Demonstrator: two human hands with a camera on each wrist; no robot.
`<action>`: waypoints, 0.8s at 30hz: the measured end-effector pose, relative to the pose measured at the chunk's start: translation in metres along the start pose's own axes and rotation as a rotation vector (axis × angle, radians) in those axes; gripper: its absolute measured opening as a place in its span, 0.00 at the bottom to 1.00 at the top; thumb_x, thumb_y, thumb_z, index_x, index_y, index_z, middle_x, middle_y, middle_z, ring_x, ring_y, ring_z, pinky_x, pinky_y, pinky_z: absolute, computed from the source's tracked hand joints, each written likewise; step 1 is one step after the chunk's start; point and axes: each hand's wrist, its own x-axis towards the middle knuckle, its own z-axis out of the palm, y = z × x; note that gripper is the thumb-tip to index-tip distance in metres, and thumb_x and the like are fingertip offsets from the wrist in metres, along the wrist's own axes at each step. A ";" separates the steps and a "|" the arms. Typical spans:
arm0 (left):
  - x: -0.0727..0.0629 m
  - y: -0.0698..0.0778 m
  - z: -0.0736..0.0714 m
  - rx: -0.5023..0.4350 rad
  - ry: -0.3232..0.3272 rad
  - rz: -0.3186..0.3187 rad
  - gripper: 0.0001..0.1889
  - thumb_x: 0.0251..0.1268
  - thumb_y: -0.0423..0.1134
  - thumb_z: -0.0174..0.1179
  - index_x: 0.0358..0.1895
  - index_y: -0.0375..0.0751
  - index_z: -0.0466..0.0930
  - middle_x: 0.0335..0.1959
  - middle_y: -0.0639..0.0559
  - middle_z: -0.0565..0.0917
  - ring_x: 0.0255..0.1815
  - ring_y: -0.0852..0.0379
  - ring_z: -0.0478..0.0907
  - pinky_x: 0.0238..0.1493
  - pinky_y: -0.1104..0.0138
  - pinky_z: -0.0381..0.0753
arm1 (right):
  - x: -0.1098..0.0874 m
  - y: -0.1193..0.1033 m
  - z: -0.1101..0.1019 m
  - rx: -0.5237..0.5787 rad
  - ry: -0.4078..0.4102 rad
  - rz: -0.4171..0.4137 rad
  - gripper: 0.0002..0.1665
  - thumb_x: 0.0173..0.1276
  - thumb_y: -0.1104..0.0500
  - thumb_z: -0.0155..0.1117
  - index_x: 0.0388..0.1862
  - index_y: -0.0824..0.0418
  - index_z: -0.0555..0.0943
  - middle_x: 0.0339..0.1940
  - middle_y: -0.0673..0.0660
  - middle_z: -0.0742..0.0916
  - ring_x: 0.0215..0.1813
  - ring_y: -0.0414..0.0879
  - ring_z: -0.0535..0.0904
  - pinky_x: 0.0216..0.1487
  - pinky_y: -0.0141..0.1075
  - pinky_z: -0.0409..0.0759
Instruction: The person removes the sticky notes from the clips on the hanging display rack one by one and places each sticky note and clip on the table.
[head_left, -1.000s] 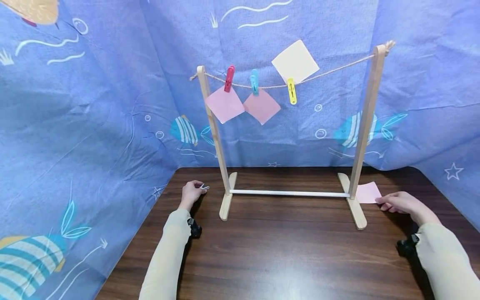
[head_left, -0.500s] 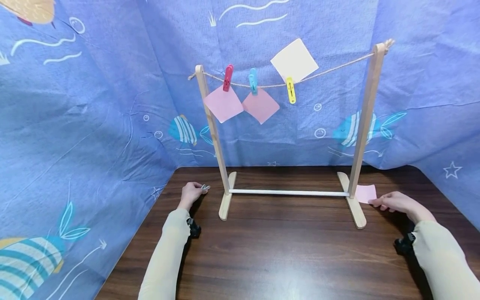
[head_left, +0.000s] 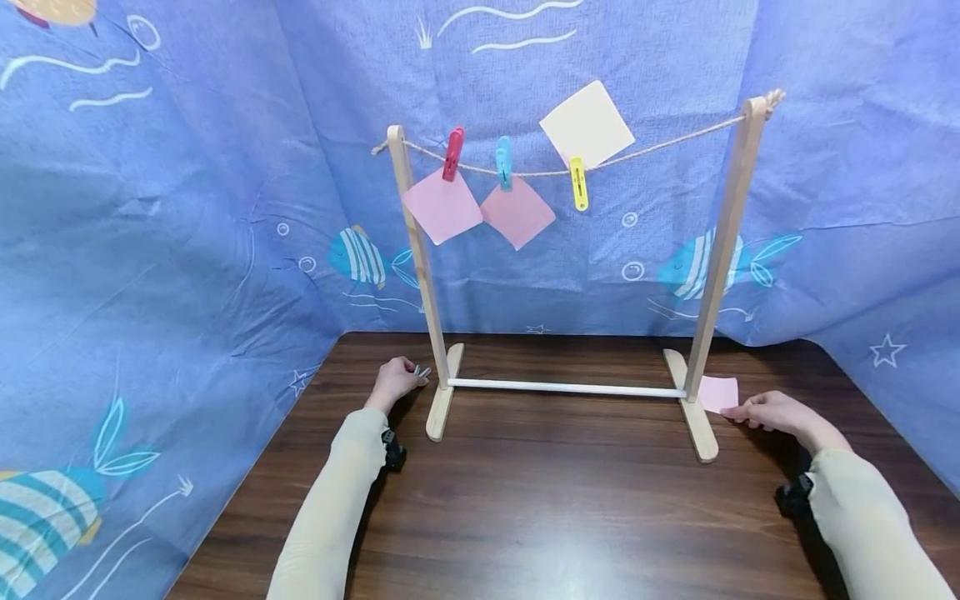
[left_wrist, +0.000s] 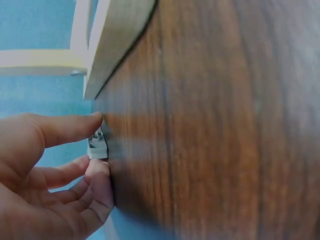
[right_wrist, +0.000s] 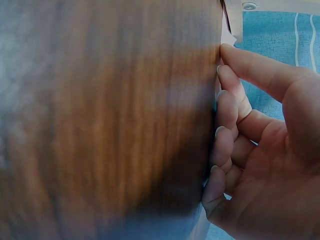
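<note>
My left hand (head_left: 396,382) pinches a small pale clothespin (left_wrist: 98,148) between thumb and fingers, low over the table beside the rack's left foot (head_left: 444,396). The left wrist view shows the clothespin end-on, its far part hidden. At the right, my right hand (head_left: 780,415) pinches the near corner of a pink paper square (head_left: 718,393) between thumb and forefinger, close to the tabletop. The paper lies next to the rack's right foot (head_left: 692,408), and its left edge is partly hidden by the post. In the right wrist view only a sliver of paper (right_wrist: 228,34) shows.
A wooden rack with a rope line (head_left: 663,150) stands on the dark table (head_left: 555,483). Red (head_left: 453,153), blue (head_left: 504,163) and yellow clothespins (head_left: 578,183) clip two pink papers (head_left: 442,207) and a cream paper (head_left: 587,125), which stands above the rope. A blue fish-print cloth (head_left: 225,250) hangs behind.
My right hand has slid the pink paper slightly left, closer to the rack's right post. My left hand has shifted toward the left foot with the clothespin. The head view has turned a little.
</note>
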 end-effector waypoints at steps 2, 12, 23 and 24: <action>-0.001 0.003 0.000 0.013 -0.016 0.020 0.17 0.57 0.37 0.71 0.43 0.29 0.78 0.38 0.39 0.82 0.37 0.46 0.76 0.43 0.57 0.78 | 0.000 0.001 0.003 -0.002 0.011 -0.008 0.23 0.71 0.43 0.62 0.25 0.59 0.79 0.27 0.50 0.77 0.34 0.46 0.70 0.35 0.37 0.68; -0.005 0.006 0.001 0.008 -0.049 0.015 0.19 0.57 0.37 0.71 0.46 0.28 0.78 0.41 0.38 0.82 0.39 0.45 0.77 0.44 0.57 0.78 | 0.000 0.005 0.005 0.017 0.015 -0.018 0.24 0.71 0.42 0.62 0.19 0.53 0.73 0.22 0.48 0.74 0.28 0.43 0.68 0.31 0.34 0.67; -0.018 -0.009 -0.009 -0.061 -0.088 -0.018 0.24 0.60 0.40 0.70 0.55 0.29 0.77 0.45 0.39 0.82 0.41 0.47 0.76 0.46 0.56 0.76 | -0.004 0.009 0.001 0.035 -0.006 -0.022 0.26 0.74 0.39 0.58 0.31 0.61 0.82 0.30 0.50 0.80 0.36 0.43 0.73 0.38 0.36 0.71; -0.020 -0.011 -0.010 -0.068 -0.096 -0.015 0.24 0.60 0.40 0.70 0.56 0.29 0.77 0.43 0.40 0.81 0.40 0.48 0.75 0.45 0.57 0.76 | -0.005 0.010 0.001 0.046 -0.005 -0.019 0.25 0.74 0.40 0.58 0.31 0.60 0.82 0.30 0.50 0.80 0.36 0.43 0.74 0.39 0.36 0.72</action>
